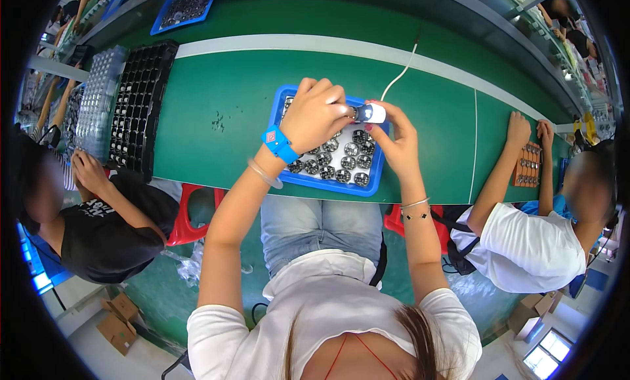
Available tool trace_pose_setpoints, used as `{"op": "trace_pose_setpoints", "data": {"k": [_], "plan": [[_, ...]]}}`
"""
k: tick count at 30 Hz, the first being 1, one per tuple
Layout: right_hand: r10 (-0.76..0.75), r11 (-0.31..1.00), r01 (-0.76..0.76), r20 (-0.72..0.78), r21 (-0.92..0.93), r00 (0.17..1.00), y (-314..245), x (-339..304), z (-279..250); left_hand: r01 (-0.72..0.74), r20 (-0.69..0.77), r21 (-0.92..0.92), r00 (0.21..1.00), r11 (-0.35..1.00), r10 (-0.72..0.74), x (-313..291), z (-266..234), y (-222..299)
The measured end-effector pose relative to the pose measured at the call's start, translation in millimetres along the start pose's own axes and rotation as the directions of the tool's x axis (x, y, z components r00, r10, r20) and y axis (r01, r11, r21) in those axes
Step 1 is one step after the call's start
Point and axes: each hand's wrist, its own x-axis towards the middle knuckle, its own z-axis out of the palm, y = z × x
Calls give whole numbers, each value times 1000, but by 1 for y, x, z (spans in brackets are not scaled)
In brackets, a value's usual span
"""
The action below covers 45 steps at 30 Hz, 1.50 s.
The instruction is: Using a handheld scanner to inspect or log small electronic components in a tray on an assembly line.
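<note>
Above a blue tray (369,187), my two hands meet at a short white cylindrical piece (373,113) with a dark, shiny end. My right hand (399,144) grips the white piece between thumb and fingers. From the other side my left hand (314,118) closes in a pinch at the dark end; its own fingers hide what they hold, if anything. Several round black-and-silver parts (326,172) lie in the tray on a white lining, partly covered by my left hand and wrist.
A thin white cable (399,75) runs over the green table (216,78) behind my right hand. Black trays (141,98) and clear trays (98,104) stand at the left. Co-workers sit on both sides, the right one at an orange tray (527,165). Another blue tray (186,7) lies far left.
</note>
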Motion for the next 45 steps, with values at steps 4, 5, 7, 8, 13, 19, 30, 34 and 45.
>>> {"op": "trace_pose_setpoints", "data": {"k": [4,5,7,8,13,19,30,34,45], "plan": [[37,970,13,-199,245,979,11,-4,2,7,52,111,999,994,-13,-1,-1,-5],[-6,966,74,-264,246,964,9,-5,1,11,49,113,999,994,-16,-3,2,-10],[-10,968,80,-280,239,960,2,-9,-4,-6,112,164,994,986,-12,-6,8,-18],[-10,968,80,-278,240,960,-1,-12,-4,-5,111,164,994,986,-13,-7,8,-18],[-24,997,32,-109,70,994,-9,-26,-4,102,93,2,991,995,-101,-15,-6,-3],[-37,996,32,-61,-81,997,-15,-27,5,-7,161,46,987,999,-1,-26,-1,4],[-47,999,50,-170,10,984,-10,-34,12,25,98,62,995,998,-31,-26,-7,8],[-27,981,75,-263,177,964,-10,-41,4,18,128,81,991,997,-28,-32,6,-6],[11,1000,-12,-86,-12,996,-15,-63,11,88,121,56,988,995,-94,-49,-5,22]]}}
